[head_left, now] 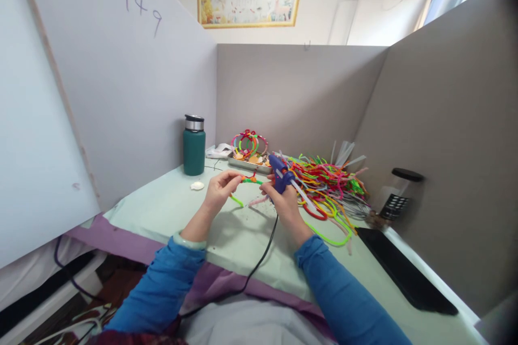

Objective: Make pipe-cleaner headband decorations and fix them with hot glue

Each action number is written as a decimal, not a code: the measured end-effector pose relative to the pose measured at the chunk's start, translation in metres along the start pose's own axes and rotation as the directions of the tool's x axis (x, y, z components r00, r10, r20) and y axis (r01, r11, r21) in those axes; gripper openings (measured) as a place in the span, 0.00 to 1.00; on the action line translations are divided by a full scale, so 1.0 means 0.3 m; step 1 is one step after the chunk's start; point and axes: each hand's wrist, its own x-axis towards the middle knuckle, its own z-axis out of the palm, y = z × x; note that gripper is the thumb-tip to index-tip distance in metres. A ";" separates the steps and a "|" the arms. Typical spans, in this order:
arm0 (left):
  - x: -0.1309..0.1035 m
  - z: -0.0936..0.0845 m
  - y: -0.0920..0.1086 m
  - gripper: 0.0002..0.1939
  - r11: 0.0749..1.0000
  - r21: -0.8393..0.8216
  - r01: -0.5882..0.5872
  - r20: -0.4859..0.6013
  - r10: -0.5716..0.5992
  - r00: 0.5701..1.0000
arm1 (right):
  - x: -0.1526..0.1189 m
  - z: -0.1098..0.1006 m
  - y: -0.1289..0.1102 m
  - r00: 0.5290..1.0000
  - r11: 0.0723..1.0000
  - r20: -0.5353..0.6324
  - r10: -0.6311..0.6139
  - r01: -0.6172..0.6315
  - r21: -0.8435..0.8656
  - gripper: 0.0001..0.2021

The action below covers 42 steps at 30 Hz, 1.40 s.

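Between the fingers of my left hand (222, 188) is pinched a fuzzy pipe cleaner piece (254, 180) in green and orange, with a small red bit on top. My right hand (285, 199) is wrapped round a blue hot glue gun (279, 172). A clear glue stick (303, 194) juts from its back end and a black cord (265, 250) hangs below it. The gun's nozzle is hard to make out. Just under the hands, a bright green end (237, 201) and a pale pink end (258, 201) show above the table.
A heap of coloured pipe cleaners (327, 178) lies to the right. A metal tray (249, 164) with finished-looking rings (249, 143) stands at the back. A green bottle (194, 145), a white lid-like piece (197, 186), a black flat object (404, 269) and a clear black-topped container (399, 194) surround the work area.
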 end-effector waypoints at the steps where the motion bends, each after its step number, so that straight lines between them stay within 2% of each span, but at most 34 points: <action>1: 0.000 -0.001 -0.001 0.13 1.000 -0.017 -0.008 0.004 0.008 1.000 | -0.001 0.001 -0.001 0.999 0.999 0.007 -0.032 0.032 -0.005 0.18; 5: 0.000 -0.002 0.001 0.12 0.997 -0.065 -0.039 0.021 0.041 0.999 | -0.005 0.006 -0.002 0.994 0.994 0.001 -0.111 0.111 0.011 0.16; 17: 0.003 0.004 -0.006 0.13 0.997 -0.080 -0.006 0.032 0.009 0.999 | 0.009 -0.005 0.034 0.989 0.990 -0.029 -0.142 0.141 -0.024 0.12; 23: 0.006 0.004 -0.009 0.11 0.997 -0.070 -0.019 0.021 0.021 1.000 | 0.007 -0.002 0.026 0.991 0.991 -0.021 -0.134 0.134 -0.015 0.12; 27: 0.010 0.001 -0.018 0.14 0.996 -0.093 -0.010 0.026 0.013 1.000 | 0.005 0.003 0.021 0.991 0.991 -0.031 -0.133 0.134 0.015 0.13; 30: 0.011 -0.007 -0.025 0.14 1.000 -0.007 0.007 0.097 -0.007 0.995 | 0.007 -0.001 0.022 0.990 0.991 -0.030 -0.135 0.135 0.012 0.12; 34: 0.011 -0.019 -0.027 0.12 0.987 0.151 -0.050 0.170 0.024 0.985 | 0.012 -0.013 0.023 0.986 0.987 -0.045 -0.160 0.160 -0.016 0.13; 37: 0.009 -0.021 -0.026 0.12 0.986 0.151 -0.065 0.205 0.033 0.978 | 0.013 -0.018 0.019 0.985 0.986 -0.042 -0.168 0.168 -0.018 0.13; 42: 0.005 -0.019 -0.023 0.13 0.991 0.128 -0.037 0.201 0.010 0.980 | 0.009 -0.013 0.012 0.989 0.989 -0.023 -0.148 0.148 0.019 0.13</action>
